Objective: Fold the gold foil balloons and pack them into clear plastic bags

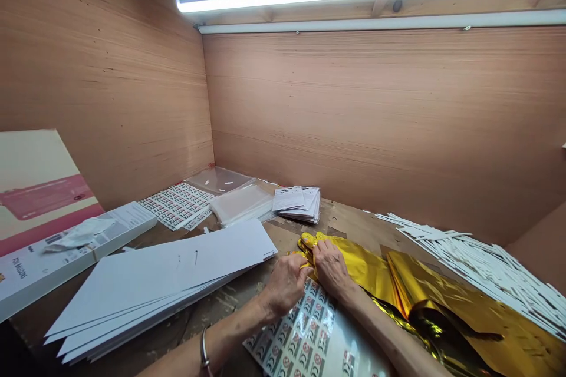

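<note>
Shiny gold foil balloons (365,259) lie flat and folded in a stack on the right of the table. Their narrow, crumpled end sits between my two hands. My left hand (287,284) is closed, its thumb and fingers pinching the edge of that end. Beside it, my right hand (331,265) is closed over the same gold foil, fingers bent down onto it. The fingertips of both are partly hidden. Under my wrists is a sheet of stickers (294,339) printed with CE marks and red warning signs, some of them peeled off.
White cards (177,271) are stacked on the left, near a white foil balloon box (119,227). Farther back are another sticker sheet (179,203), clear plastic bags (243,203) and printed leaflets (298,200). Many white sticks (477,265) lie along the right wall.
</note>
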`<action>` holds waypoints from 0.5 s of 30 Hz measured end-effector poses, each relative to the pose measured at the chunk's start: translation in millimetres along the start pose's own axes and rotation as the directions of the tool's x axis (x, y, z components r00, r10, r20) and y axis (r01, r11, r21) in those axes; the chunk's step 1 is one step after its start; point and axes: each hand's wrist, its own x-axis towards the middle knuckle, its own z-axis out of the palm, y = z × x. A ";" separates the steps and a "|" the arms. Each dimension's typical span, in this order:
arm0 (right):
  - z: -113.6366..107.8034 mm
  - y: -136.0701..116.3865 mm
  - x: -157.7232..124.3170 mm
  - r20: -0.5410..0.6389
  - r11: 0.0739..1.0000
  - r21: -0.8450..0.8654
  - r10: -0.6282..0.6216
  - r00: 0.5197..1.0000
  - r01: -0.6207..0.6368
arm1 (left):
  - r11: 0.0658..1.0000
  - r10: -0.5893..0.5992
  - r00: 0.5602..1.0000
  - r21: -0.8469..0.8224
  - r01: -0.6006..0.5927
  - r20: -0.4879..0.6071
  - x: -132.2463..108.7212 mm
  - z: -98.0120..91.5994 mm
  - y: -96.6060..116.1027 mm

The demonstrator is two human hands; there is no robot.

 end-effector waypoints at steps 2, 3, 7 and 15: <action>-3.0 6.3 6.8 -0.018 0.996 0.070 0.063 0.998 -0.062 | 1.000 0.000 1.000 0.014 0.000 -0.018 0.9 0.2 -2.2; -5.1 10.6 10.1 -0.021 0.989 0.114 0.101 0.995 -0.098 | 1.000 0.005 1.000 0.025 -0.004 -0.021 2.3 0.2 -2.7; -9.6 28.3 17.8 -0.005 0.923 0.328 0.215 0.977 -0.201 | 0.984 0.153 0.988 0.087 -0.154 0.017 14.2 6.0 0.3; -37.8 44.7 14.4 -0.084 0.727 0.645 0.373 0.924 -0.236 | 0.884 0.322 0.912 0.265 -0.386 0.256 37.1 38.5 1.5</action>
